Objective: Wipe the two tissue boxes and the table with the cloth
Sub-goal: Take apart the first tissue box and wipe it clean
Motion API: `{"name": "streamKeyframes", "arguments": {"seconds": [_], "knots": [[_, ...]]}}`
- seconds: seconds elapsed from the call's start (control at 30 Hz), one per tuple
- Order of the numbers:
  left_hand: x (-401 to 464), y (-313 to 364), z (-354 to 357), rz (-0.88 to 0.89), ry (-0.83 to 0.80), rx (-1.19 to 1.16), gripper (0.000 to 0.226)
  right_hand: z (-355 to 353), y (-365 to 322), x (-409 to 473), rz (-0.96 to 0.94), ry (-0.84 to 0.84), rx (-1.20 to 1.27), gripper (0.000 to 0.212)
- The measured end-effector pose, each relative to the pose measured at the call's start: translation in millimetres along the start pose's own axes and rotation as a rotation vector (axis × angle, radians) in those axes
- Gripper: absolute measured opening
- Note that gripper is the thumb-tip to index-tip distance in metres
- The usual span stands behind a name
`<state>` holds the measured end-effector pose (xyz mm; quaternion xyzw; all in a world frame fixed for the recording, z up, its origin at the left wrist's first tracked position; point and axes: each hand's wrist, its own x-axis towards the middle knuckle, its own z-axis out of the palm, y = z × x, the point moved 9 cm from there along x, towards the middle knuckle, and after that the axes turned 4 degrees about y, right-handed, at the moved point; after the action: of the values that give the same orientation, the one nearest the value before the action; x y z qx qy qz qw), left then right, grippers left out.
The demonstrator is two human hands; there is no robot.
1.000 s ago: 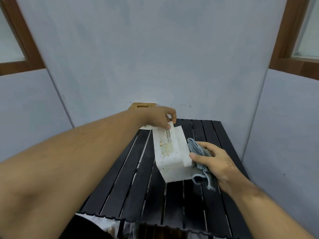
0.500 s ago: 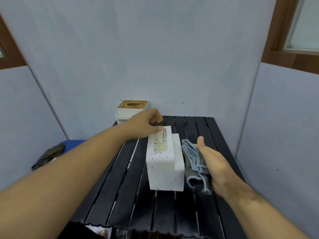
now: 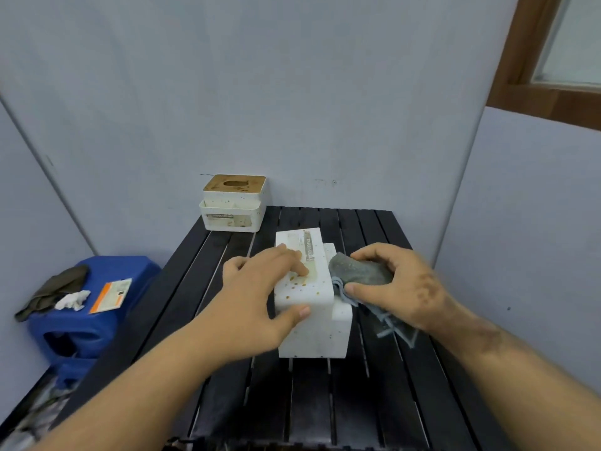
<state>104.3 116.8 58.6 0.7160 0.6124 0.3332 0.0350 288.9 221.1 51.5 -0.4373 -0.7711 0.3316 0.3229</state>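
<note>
From the head camera, the near tissue box (image 3: 310, 301) is lying on its side at the centre of the black slatted table (image 3: 328, 402), its speckled, stained face turned upward. The left hand (image 3: 260, 296) is coming in from seven o'clock and bracing it: the fingers are spreading flat over the top face while the thumb is hooking against the near face, so the hand is clamping the box rather than lifting it (presumably to stop it sliding under the wiping strokes). At three o'clock of the box, the right hand (image 3: 396, 288) is gripping the grey-blue cloth (image 3: 359, 276), fingers curling over the bunched part and thumb pinching beneath, with loose folds trailing down onto the slats. The cloth is touching the box's right edge, where a lower step juts out, which suggests the right side is being worked or is about to be; the yellowish marks on top are looking unwiped.

The second tissue box (image 3: 232, 203), with its wooden lid, is standing upright at eleven o'clock on the table's far left corner, well apart from both hands and seemingly waiting its turn.

Off the table at nine o'clock, a blue stool (image 3: 97, 327) is carrying a dark rag (image 3: 52, 291), a crumpled white tissue (image 3: 72, 301) and an orange-edged packet (image 3: 112, 294).
</note>
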Motion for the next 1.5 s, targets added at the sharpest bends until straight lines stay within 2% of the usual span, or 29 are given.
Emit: {"name": "streamKeyframes", "arguments": {"seconds": [0.17,0.27,0.5,0.57,0.67,0.73,0.77,0.9,1.03,1.07,1.17,1.2,1.33,1.5], "knots": [[4.8,-1.5,1.2,0.026,0.064,-0.036,0.038,1.6,-10.2,3.5,-0.065,0.084,0.045,0.030],[7.4,-3.0,-0.5,0.029,0.081,-0.018,0.036,10.3,-20.8,5.6,-0.195,0.099,-0.045,0.029],[6.4,-1.5,0.2,0.014,0.102,0.000,0.036,21.7,-30.0,-3.7,-0.294,-0.248,-0.081,0.031],[7.2,-2.3,0.4,0.005,0.096,-0.034,0.035,20.8,-27.6,-0.8,-0.254,-0.247,-0.017,0.033],[9.7,-3.7,1.5,0.002,0.089,-0.075,0.033,16.0,-12.4,5.3,-0.076,-0.076,0.116,0.035],[9.2,-3.7,2.4,0.001,0.085,-0.071,0.033,19.4,-13.8,-1.2,-0.057,0.028,0.162,0.034],[8.0,-3.5,2.3,0.003,0.087,-0.058,0.033,21.7,-17.8,-5.0,-0.070,0.029,0.170,0.035],[5.0,-3.9,1.2,-0.012,0.074,-0.075,0.033,20.9,-21.5,-6.6,-0.066,-0.187,0.161,0.044],[6.9,-2.2,-1.3,-0.011,0.067,-0.069,0.031,17.4,-26.4,-1.9,-0.126,-0.049,0.057,0.042],[7.2,-2.2,-2.1,-0.007,0.072,-0.059,0.032,20.6,-28.9,-3.8,-0.134,-0.069,0.050,0.041],[7.2,-4.5,-2.2,-0.001,0.058,-0.051,0.035,19.5,-21.4,-7.8,-0.093,-0.275,0.081,0.040],[7.2,-5.8,-1.9,-0.004,0.051,-0.062,0.036,13.8,-17.9,-7.2,-0.078,-0.279,0.087,0.041],[8.2,-5.7,-2.2,-0.001,0.054,-0.066,0.031,15.9,-24.9,-10.6,-0.138,-0.083,0.057,0.039],[7.4,-9.6,-2.8,0.007,0.053,-0.087,0.034,14.1,-20.0,-13.9,-0.116,-0.242,0.050,0.037]]}}
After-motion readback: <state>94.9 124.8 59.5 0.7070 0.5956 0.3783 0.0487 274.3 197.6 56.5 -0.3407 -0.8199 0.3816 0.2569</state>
